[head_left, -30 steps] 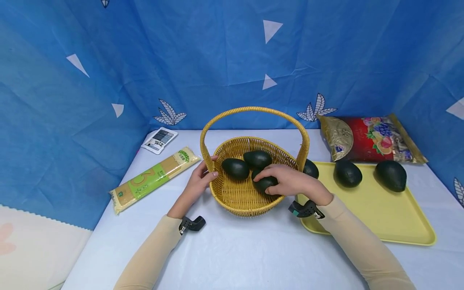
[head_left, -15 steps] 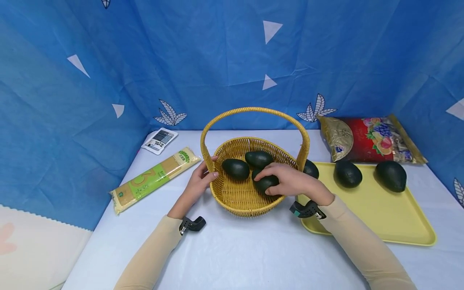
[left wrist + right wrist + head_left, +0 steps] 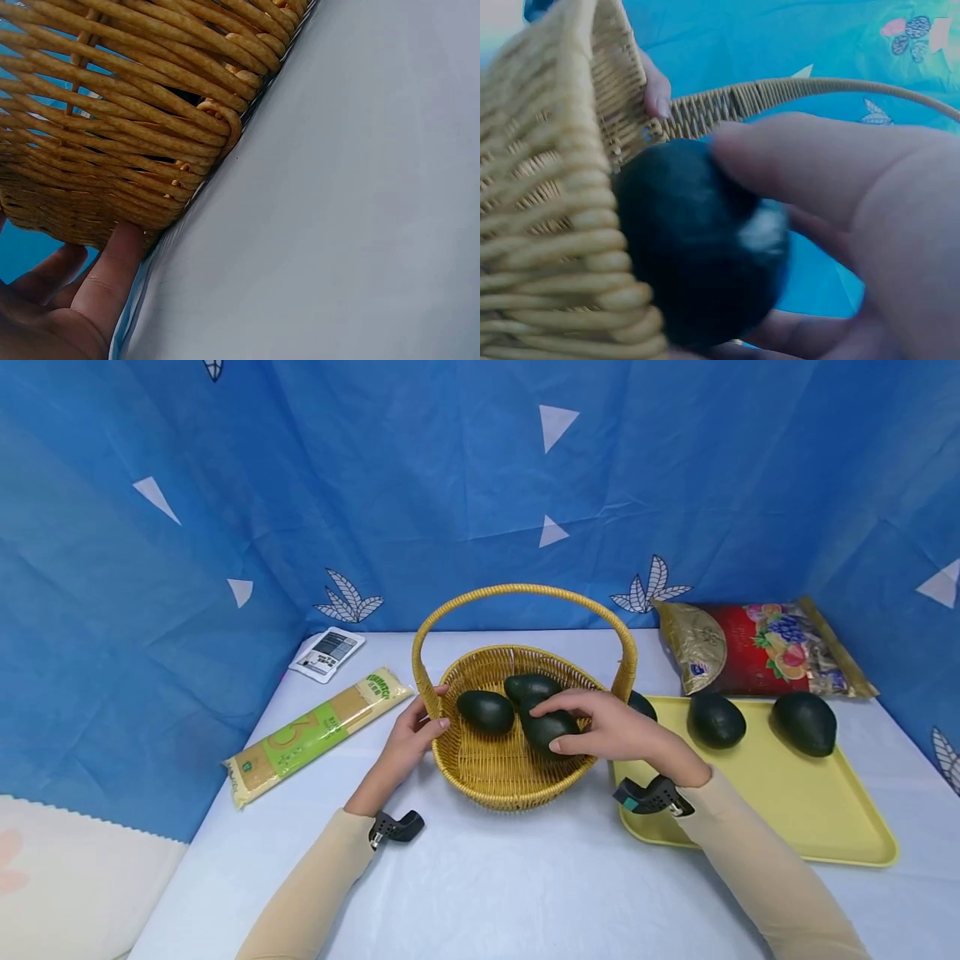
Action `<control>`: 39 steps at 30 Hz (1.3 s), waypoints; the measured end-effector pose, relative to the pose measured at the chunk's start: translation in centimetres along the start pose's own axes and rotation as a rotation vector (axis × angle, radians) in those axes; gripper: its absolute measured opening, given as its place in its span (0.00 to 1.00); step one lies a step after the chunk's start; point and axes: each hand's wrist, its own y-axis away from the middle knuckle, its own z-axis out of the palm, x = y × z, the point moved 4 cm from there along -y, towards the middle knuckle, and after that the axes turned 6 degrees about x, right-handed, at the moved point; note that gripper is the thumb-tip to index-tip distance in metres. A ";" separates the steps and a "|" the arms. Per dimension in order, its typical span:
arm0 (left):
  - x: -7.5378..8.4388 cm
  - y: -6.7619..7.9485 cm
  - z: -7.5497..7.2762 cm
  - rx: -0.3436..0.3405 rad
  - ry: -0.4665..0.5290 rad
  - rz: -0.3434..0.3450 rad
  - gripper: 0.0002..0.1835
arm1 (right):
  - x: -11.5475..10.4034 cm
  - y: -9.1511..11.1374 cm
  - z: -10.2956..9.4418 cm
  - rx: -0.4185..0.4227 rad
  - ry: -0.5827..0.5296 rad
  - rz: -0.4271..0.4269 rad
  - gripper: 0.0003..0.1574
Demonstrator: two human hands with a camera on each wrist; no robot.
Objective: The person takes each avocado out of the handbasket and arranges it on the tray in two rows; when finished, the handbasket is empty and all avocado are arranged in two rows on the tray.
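Note:
A yellow wicker basket (image 3: 495, 768) with a tall arched handle stands mid-table. My left hand (image 3: 411, 737) holds its left side by the rim near the handle's foot; in the left wrist view, fingers (image 3: 112, 281) press against the outer weave. Inside the basket's right part, my right hand (image 3: 611, 727) grips a dark green avocado (image 3: 550, 731) between thumb and fingers. The right wrist view has this avocado (image 3: 697, 247) close to the rim, with some fingers hidden behind it. Two more avocados, one at the left (image 3: 486, 712) and one at the back (image 3: 528, 686), lie in the basket.
Right of the basket, a yellow tray (image 3: 780, 810) bears avocados (image 3: 716, 720), one partly hidden by the basket handle. Behind it lies a red and gold candy bag (image 3: 765, 647). On the left are a noodle packet (image 3: 318, 735) and a small white pouch (image 3: 327, 653).
My right hand has shifted slightly right and up, and the avocado in its grip has risen a little. The left hand and basket stay put.

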 end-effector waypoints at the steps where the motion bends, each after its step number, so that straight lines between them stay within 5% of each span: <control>1: 0.0 0.0 0.0 0.001 -0.002 0.002 0.31 | 0.0 0.2 -0.1 0.011 -0.028 0.016 0.28; 8: -0.1 0.0 -0.1 0.003 -0.009 0.015 0.31 | 0.1 1.6 -0.6 0.069 -0.228 0.055 0.28; 18: -0.1 -0.1 -0.1 0.007 -0.014 0.025 0.32 | -0.8 4.6 -2.6 0.101 -0.331 0.018 0.26; 25: -0.2 0.0 0.1 0.009 -0.015 0.026 0.31 | 0.1 7.9 -3.5 0.152 -0.321 -0.072 0.31; 39: 0.0 0.0 0.1 0.010 -0.021 0.028 0.32 | 4.0 11.9 -4.9 0.151 -0.156 0.044 0.27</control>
